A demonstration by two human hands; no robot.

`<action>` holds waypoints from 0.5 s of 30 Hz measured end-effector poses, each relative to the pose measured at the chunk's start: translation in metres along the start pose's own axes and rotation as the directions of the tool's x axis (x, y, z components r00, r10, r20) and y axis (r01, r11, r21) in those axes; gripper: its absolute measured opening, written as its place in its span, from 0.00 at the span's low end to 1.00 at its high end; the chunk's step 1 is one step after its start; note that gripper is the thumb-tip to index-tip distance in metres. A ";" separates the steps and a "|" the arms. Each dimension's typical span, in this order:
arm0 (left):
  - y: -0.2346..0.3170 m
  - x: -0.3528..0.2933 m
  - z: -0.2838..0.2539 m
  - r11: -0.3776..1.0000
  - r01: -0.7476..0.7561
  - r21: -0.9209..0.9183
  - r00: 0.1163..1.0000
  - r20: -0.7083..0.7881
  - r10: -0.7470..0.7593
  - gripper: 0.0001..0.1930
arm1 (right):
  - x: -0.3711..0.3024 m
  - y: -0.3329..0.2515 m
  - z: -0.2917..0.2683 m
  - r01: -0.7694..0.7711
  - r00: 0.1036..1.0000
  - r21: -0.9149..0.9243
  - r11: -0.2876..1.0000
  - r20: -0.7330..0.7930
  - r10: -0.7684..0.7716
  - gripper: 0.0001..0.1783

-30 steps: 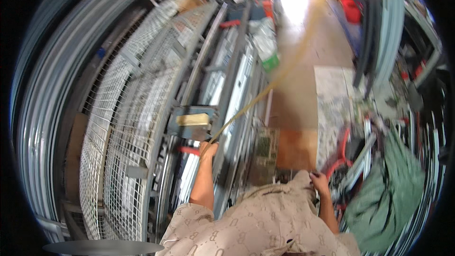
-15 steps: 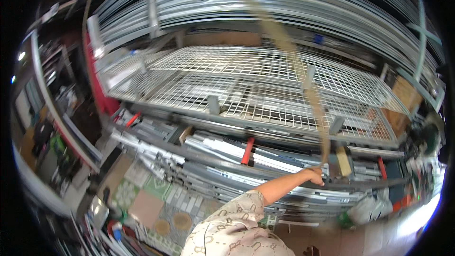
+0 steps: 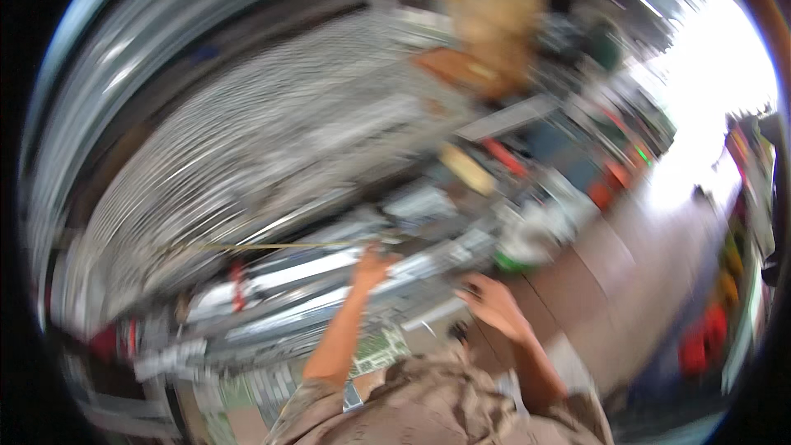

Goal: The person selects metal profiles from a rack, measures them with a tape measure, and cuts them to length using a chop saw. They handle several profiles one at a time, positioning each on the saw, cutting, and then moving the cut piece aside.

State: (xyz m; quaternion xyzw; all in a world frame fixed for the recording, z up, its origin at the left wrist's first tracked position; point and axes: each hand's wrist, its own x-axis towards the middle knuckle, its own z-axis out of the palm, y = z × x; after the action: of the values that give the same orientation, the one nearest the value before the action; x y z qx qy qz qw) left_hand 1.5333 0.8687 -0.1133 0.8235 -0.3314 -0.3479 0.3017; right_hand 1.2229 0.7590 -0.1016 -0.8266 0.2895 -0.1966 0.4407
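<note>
My left hand (image 3: 375, 265) reaches out over the long metal profiles on the lower rack, its fingers closed at the end of a thin yellow tape measure blade (image 3: 280, 245). The blade runs off to the left along the rack's front edge, and its far end is lost in the blur. Just right of it, my right hand (image 3: 494, 305) is raised with the fingers partly bent. A small dark spot shows at those fingers, but motion smears it too much to name. White and grey profiles (image 3: 301, 276) lie below and beside my left hand.
White wire mesh shelves (image 3: 247, 132) stand beyond the profiles. A brown cardboard piece (image 3: 486, 25) is at the back. White plastic bags (image 3: 540, 218) sit at the rack's right end, beside a tiled floor (image 3: 568, 297). Red things (image 3: 704, 338) line the right edge.
The view has swung to the right and blurred. My right hand has come into view. The yellow blade, which rose steeply from my left hand, now runs level to the left.
</note>
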 end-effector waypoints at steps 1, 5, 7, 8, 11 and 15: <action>0.003 0.004 0.019 0.994 0.058 -0.094 0.990 -0.126 -0.069 0.39 | 0.002 0.018 -0.015 0.011 0.998 -0.147 0.989 0.056 -0.003 0.26; 0.025 0.076 0.088 0.962 -0.257 0.090 0.907 -0.320 0.272 0.33 | -0.015 0.106 -0.079 -0.271 0.960 0.223 0.936 -0.005 0.280 0.24; 0.025 0.083 0.118 0.985 -0.166 0.034 0.945 -0.280 0.169 0.32 | -0.038 0.152 -0.107 -0.437 0.887 0.174 0.883 -0.077 0.455 0.22; 0.025 0.086 0.136 0.991 -0.126 0.038 0.963 -0.236 0.131 0.32 | -0.042 0.180 -0.118 -0.494 0.869 -0.070 0.866 -0.075 0.490 0.22; 0.013 0.078 0.171 0.971 0.111 -0.212 0.994 0.014 -0.110 0.35 | -0.046 0.237 -0.130 -0.429 0.897 0.213 0.877 -0.013 0.442 0.20; -0.025 0.011 0.252 0.998 -0.043 0.036 0.972 -0.232 0.050 0.32 | -0.034 0.298 -0.141 0.033 0.976 -0.340 0.940 0.214 0.043 0.24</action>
State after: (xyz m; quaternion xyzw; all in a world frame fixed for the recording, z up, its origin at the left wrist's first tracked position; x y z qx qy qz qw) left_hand 1.3530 0.8085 -0.2805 0.8551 -0.3185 -0.2368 0.3337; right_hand 1.0247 0.5617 -0.2800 -0.9062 0.2713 -0.0506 0.3204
